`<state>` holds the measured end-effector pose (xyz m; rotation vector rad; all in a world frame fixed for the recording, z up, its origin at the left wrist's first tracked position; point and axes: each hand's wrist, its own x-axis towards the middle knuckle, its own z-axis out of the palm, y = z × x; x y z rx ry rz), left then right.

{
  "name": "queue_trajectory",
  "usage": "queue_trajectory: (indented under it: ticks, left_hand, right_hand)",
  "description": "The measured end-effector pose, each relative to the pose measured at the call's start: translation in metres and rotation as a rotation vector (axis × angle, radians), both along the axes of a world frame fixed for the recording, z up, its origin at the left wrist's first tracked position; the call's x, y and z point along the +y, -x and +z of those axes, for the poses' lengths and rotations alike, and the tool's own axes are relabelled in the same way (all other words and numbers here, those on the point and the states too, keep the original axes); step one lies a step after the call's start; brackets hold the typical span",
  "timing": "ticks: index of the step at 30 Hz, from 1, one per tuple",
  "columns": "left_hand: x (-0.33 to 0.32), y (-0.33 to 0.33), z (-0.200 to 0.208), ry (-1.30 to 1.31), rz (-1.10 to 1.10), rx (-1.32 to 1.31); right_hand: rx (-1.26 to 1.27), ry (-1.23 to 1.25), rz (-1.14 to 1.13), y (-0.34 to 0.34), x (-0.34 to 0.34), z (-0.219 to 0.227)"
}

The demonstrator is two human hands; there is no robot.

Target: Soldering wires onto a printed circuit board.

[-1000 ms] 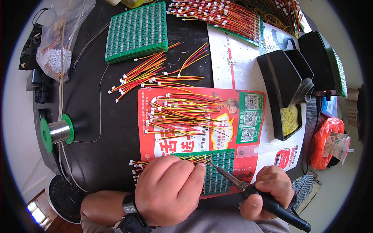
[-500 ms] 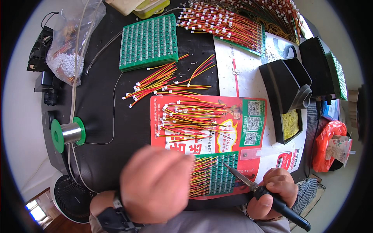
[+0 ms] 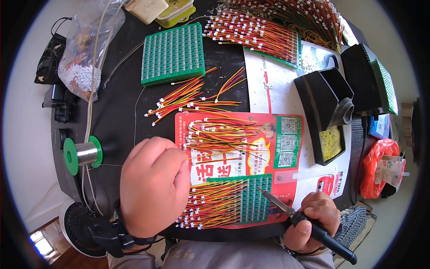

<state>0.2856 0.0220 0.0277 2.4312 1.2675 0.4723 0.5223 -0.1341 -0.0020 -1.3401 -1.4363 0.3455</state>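
My right hand (image 3: pixel 314 220) grips the dark handle of a soldering iron (image 3: pixel 278 202), whose tip points up-left over a green circuit board panel (image 3: pixel 257 197). Rows of red and yellow wires (image 3: pixel 215 201) with white connectors cover the panel's left part, and bare rows show on its right. My left hand (image 3: pixel 156 184) is closed at the left end of a pile of loose connector wires (image 3: pixel 224 134) on a red printed sheet (image 3: pixel 286 172). Its fingertips are hidden, so I cannot make out what they hold. The left wrist wears a black band.
A solder spool (image 3: pixel 85 155) stands at left, its thin strand trailing right. A stack of green panels (image 3: pixel 172 54) and wired panels (image 3: pixel 255 33) lie at the back. At right are a black iron stand (image 3: pixel 324 96) with yellow sponge (image 3: pixel 332 143) and a red bag (image 3: pixel 380 166).
My left hand has moved left and slightly up, from beside the wired panel to the loose wires' left end, uncovering the panel's connectors. My right hand and the soldering iron stay nearly still.
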Motion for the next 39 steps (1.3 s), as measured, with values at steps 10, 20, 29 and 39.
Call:
queue_trajectory:
  ticks: [10,20,29,39]
  left_hand:
    - [-0.009,-0.004,0.012,0.113,-0.089,-0.309]
    - [-0.033,-0.018,0.000,0.336,-0.201,-0.559]
    - [-0.036,-0.023,-0.003,0.318,-0.156,-0.579]
    - [-0.045,-0.019,0.000,0.243,-0.131,-0.468]
  right_hand:
    - [0.020,0.006,-0.006,0.000,-0.001,-0.001]
    - [0.022,0.007,-0.009,0.000,-0.001,0.002]
    - [-0.013,0.033,0.036,-0.002,0.000,0.002]
    - [-0.069,0.077,0.048,-0.003,-0.003,0.005]
